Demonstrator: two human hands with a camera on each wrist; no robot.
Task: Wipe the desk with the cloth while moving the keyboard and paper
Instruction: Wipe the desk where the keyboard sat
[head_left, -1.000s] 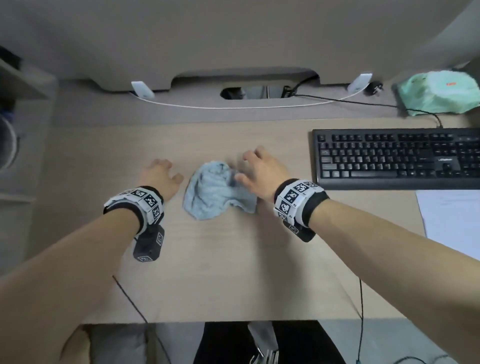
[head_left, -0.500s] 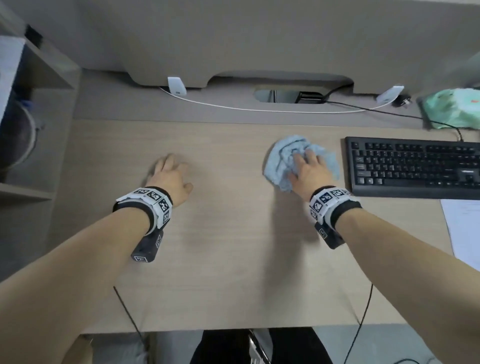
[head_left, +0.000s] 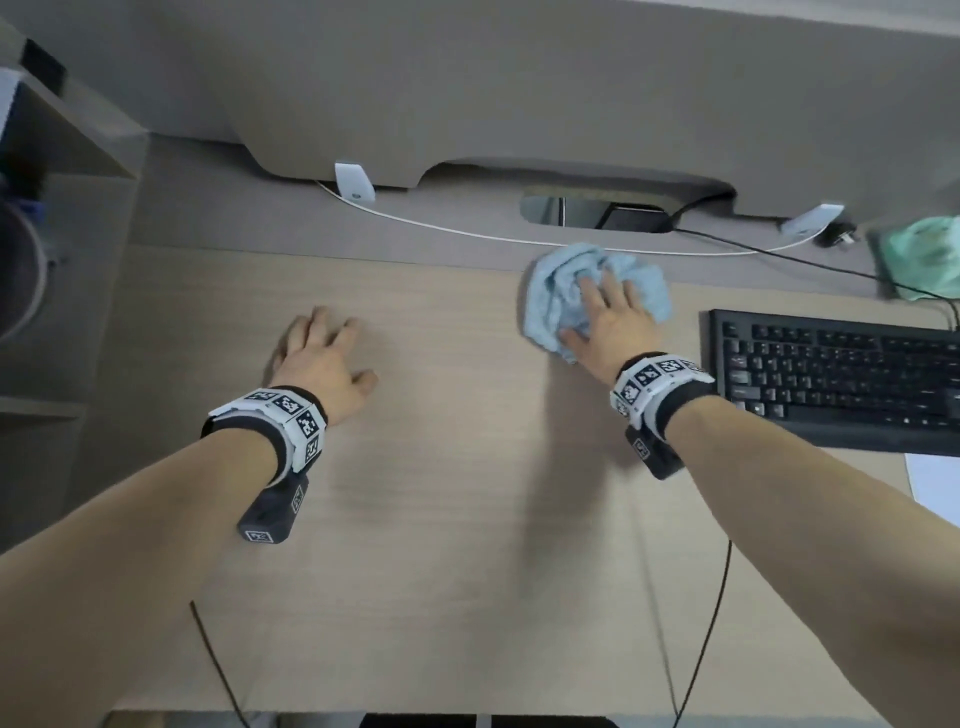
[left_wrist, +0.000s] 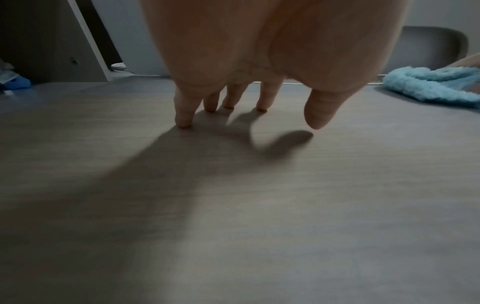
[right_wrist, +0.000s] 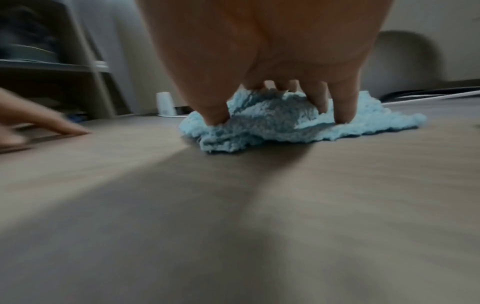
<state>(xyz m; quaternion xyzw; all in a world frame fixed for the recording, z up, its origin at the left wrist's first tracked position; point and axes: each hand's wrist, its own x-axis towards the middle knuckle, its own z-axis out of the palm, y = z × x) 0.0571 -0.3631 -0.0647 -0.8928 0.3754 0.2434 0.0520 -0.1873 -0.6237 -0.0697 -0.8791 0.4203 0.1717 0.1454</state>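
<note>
A crumpled light-blue cloth lies near the back of the wooden desk, just left of the black keyboard. My right hand lies on top of it, fingers spread and pressing it down onto the desk. My left hand rests on bare desk to the left, fingertips touching the surface, holding nothing; the cloth shows far to its right. A corner of white paper lies in front of the keyboard at the right edge.
A white cable and a black cable run along the grey back strip by a cable opening. A green bundle sits at the back right. A shelf unit stands at the left.
My right hand has pushed the cloth from the desk's middle to the right and toward the back, up beside the keyboard. The left hand has stayed resting on the desk.
</note>
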